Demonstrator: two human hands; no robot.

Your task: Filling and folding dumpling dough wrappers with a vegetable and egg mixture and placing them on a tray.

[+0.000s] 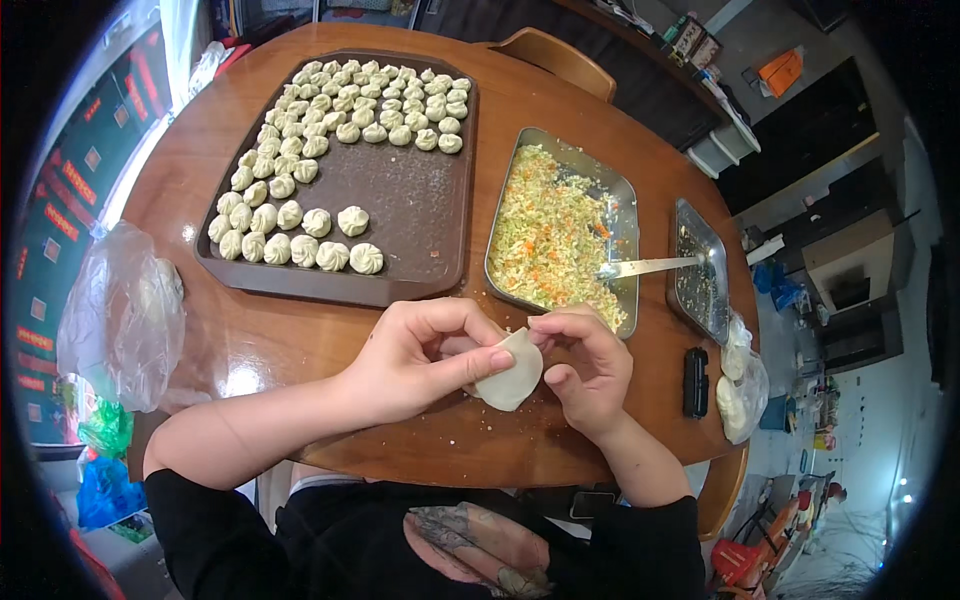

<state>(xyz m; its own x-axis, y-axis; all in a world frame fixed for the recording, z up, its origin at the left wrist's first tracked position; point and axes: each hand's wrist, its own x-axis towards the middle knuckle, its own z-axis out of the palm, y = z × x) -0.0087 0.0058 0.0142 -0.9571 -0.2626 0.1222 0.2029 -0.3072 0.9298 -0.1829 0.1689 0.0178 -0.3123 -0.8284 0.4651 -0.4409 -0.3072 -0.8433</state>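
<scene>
Between thumb and fingers my left hand (442,352) pinches a thin, round dough wrapper (514,375) above the table's near edge. At the wrapper's upper right edge is my right hand (592,360), its thumb and forefinger apart; whether its fingertips touch the dough is unclear. Beyond them stands a steel tray (630,214) of chopped vegetable filling (547,232) with orange bits. A flat metal spatula (649,267) lies with one end in the filling. On a brown plastic tray (397,195), rows of pleated buns (330,255) line the far and left sides.
A second steel tray (701,274) with food scraps stands at the right. Near it lie a black plastic object (696,382) and a plastic bag of dough (742,397). Another clear bag (124,322) is at the table's left edge. Crumbs dot the wooden table (420,457).
</scene>
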